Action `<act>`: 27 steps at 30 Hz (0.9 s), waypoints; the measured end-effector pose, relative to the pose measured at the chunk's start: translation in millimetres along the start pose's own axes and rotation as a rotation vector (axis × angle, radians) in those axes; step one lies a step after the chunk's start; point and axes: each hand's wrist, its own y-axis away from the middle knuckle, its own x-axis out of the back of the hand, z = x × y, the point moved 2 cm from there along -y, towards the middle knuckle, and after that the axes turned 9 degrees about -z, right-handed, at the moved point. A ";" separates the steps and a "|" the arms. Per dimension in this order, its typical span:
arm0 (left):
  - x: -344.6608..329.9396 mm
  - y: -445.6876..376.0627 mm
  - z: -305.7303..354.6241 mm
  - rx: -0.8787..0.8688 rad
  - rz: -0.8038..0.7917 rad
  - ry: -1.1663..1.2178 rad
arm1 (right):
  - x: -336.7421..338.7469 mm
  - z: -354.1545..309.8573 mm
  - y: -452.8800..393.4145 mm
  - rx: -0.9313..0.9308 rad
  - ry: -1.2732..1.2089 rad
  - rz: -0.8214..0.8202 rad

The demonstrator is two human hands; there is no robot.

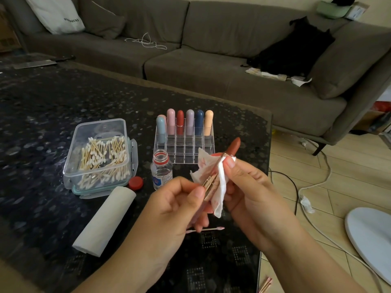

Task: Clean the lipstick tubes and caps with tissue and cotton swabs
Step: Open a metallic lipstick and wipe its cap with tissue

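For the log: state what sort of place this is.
Most likely a home living room: a grey sectional sofa stands behind a dark low table, and power cables trail across the light wooden floor.

A grey-brown corner sofa (211, 66) is running along the far side of the room and bending down the right, just beyond the dark speckled coffee table (53, 106). On the sofa, a white tote bag (56, 14) is leaning at the left end, a white cord (146, 42) is lying mid-seat and black clothing (296, 49) is draping over the corner. Right of the sofa's leg, white cables (317, 185) are trailing across the pale wood floor (349, 166).
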 end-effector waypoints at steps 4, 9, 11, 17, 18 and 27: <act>5.3 -1.9 1.8 -0.149 0.113 -0.210 | -0.3 0.2 0.0 0.017 0.018 0.041; -1.1 3.4 0.1 0.021 -0.015 -0.045 | -3.4 -3.7 -0.2 0.017 -0.005 0.001; -2.3 3.1 1.8 0.039 -0.042 0.060 | -4.0 -4.2 0.2 0.016 -0.017 -0.028; 3.1 -2.3 3.1 -0.146 0.072 -0.063 | -4.3 -3.8 -0.1 0.042 0.006 0.031; 3.0 -2.1 3.1 -0.145 0.084 -0.056 | -3.3 -3.7 -0.3 0.043 0.014 0.037; 1.2 -1.8 2.2 -0.082 0.041 -0.033 | -1.6 -4.6 1.3 0.027 0.028 0.028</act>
